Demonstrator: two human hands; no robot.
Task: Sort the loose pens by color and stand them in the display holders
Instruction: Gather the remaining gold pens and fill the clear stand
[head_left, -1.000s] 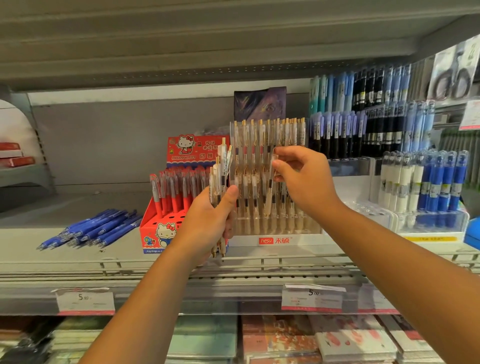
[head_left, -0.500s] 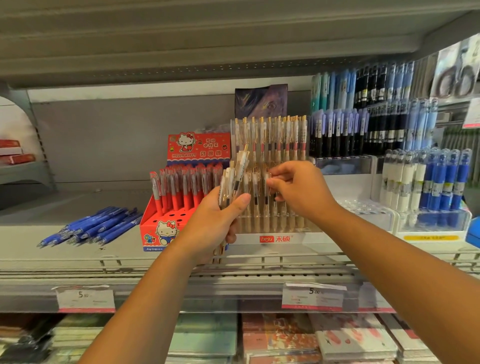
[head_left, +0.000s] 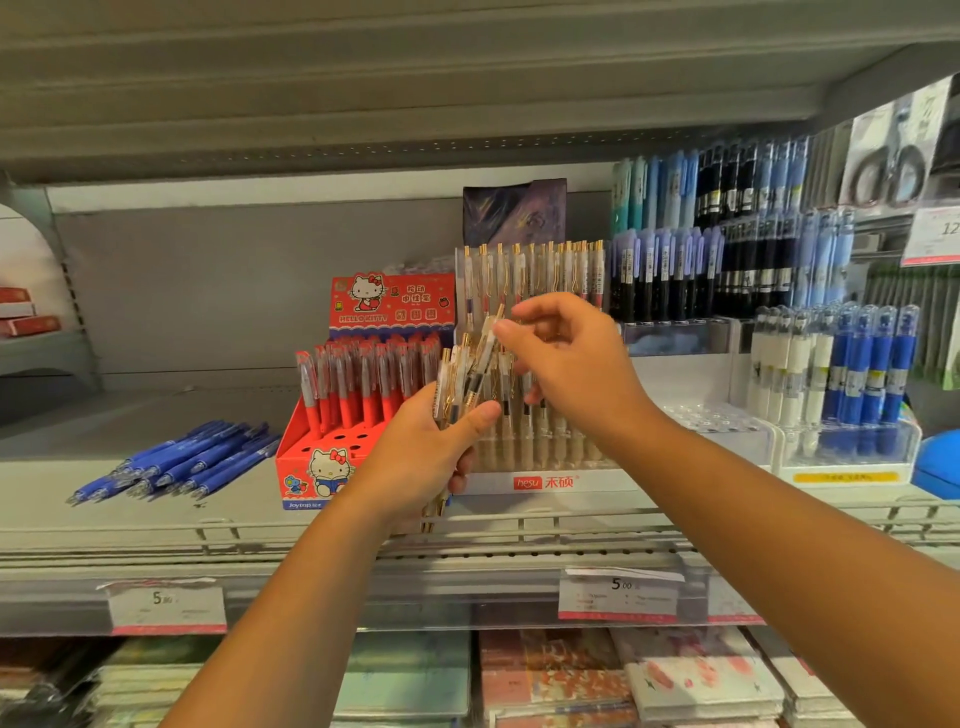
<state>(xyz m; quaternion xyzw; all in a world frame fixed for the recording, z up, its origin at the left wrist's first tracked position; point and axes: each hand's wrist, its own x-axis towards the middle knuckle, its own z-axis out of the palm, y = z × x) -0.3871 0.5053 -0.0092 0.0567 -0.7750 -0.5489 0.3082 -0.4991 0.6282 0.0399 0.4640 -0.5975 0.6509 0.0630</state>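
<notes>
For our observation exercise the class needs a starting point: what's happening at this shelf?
A person is stocking pens on a shop shelf. The left hand grips a bundle of clear gold-clip pens, and the right hand pinches the top of one pen in that bundle, in front of the clear tiered display holder, whose rows look mostly full. Loose blue pens lie left of the red Hello Kitty holder, not yet sorted.
</notes>
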